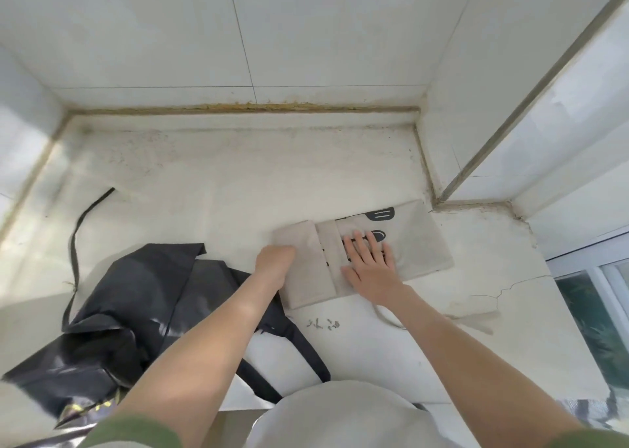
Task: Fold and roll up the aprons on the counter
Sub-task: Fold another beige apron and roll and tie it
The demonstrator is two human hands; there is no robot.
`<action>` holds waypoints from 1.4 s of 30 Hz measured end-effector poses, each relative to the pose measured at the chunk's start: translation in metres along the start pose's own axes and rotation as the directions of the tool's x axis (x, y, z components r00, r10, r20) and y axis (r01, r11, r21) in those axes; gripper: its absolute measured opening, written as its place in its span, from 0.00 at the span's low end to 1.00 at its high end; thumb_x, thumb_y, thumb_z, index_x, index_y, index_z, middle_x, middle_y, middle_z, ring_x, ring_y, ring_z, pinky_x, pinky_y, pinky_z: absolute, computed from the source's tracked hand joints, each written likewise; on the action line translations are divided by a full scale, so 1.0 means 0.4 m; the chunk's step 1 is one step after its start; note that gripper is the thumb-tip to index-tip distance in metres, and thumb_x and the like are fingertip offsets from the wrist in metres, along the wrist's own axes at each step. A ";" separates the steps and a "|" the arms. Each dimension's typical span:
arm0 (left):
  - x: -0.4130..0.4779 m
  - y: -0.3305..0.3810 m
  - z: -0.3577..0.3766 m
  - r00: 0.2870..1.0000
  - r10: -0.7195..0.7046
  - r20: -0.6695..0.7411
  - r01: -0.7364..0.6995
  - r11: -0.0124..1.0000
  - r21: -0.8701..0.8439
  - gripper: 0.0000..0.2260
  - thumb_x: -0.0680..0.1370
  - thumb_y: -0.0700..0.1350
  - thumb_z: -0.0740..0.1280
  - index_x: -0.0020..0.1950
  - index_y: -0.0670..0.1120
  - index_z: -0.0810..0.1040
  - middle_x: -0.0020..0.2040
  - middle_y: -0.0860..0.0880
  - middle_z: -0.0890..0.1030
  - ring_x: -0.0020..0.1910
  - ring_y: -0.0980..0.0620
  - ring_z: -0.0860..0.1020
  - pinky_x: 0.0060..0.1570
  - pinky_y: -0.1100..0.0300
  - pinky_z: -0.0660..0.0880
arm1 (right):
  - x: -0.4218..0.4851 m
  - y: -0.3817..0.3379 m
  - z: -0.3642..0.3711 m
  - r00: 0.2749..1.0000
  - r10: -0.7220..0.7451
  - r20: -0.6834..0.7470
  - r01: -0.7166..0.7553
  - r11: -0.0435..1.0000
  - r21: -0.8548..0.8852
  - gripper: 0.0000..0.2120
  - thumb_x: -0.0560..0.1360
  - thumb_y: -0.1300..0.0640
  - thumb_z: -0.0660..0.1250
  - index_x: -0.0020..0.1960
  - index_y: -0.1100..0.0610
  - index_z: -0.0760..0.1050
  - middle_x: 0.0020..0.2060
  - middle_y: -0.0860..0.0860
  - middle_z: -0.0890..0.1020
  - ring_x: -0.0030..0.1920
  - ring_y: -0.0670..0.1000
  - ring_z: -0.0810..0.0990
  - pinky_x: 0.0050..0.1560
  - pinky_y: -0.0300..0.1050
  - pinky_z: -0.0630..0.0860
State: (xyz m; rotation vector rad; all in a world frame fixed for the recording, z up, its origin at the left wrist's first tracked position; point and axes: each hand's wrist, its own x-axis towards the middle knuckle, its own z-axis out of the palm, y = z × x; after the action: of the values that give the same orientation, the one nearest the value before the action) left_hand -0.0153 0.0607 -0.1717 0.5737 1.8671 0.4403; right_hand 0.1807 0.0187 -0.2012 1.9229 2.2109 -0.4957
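Beige apron [422, 243] lies lengthwise left-to-right on bench [238, 182]; left hand [274, 260] curls fingers round its folded left end, right hand [371, 260] presses mid-strip, fingers spread flat.

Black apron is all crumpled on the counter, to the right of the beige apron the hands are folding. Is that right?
The head view shows the crumpled black apron lying to the left of the beige apron, not the right. The rest holds: it is on the counter, and the left hand and right hand are folding the beige one.
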 end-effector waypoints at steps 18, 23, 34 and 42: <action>-0.086 0.074 0.061 0.916 0.276 0.290 -0.281 0.959 -0.025 0.16 0.83 0.53 0.53 0.51 0.43 0.74 0.53 0.42 0.79 0.48 0.47 0.78 0.48 0.56 0.78 | 0.044 -0.114 -0.118 0.956 -0.043 0.290 -0.293 -0.162 0.942 0.30 0.80 0.36 0.48 0.64 0.55 0.76 0.59 0.56 0.80 0.61 0.54 0.78 0.66 0.53 0.71; -0.046 0.029 0.093 0.968 0.177 0.179 -0.203 0.969 0.143 0.26 0.75 0.53 0.67 0.66 0.41 0.65 0.62 0.45 0.72 0.61 0.45 0.73 0.57 0.53 0.74 | 0.039 -0.090 -0.120 0.931 -0.014 0.364 -0.360 -0.183 0.915 0.16 0.79 0.55 0.62 0.64 0.60 0.75 0.56 0.58 0.82 0.54 0.58 0.81 0.56 0.54 0.78; -0.032 0.012 0.135 0.980 0.148 0.130 -0.168 0.973 0.160 0.29 0.71 0.42 0.73 0.65 0.39 0.63 0.61 0.43 0.73 0.60 0.44 0.74 0.52 0.55 0.74 | 0.016 -0.049 -0.069 0.887 0.462 0.000 -0.306 0.588 0.749 0.16 0.76 0.57 0.65 0.60 0.64 0.69 0.52 0.57 0.76 0.57 0.59 0.73 0.53 0.48 0.67; -0.039 0.010 0.151 0.926 0.081 0.369 -0.025 0.987 -0.156 0.13 0.75 0.38 0.69 0.60 0.40 0.76 0.50 0.45 0.82 0.45 0.49 0.80 0.43 0.56 0.77 | 0.005 0.022 -0.087 0.942 0.316 0.116 -0.279 0.541 0.793 0.13 0.79 0.63 0.57 0.61 0.58 0.74 0.55 0.55 0.78 0.54 0.54 0.74 0.50 0.43 0.67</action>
State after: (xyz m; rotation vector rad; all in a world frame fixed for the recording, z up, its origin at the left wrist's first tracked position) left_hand 0.0467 0.0568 -0.1789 0.5644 1.4426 0.4658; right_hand 0.1919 0.0341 -0.1706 2.6536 1.6976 -1.6306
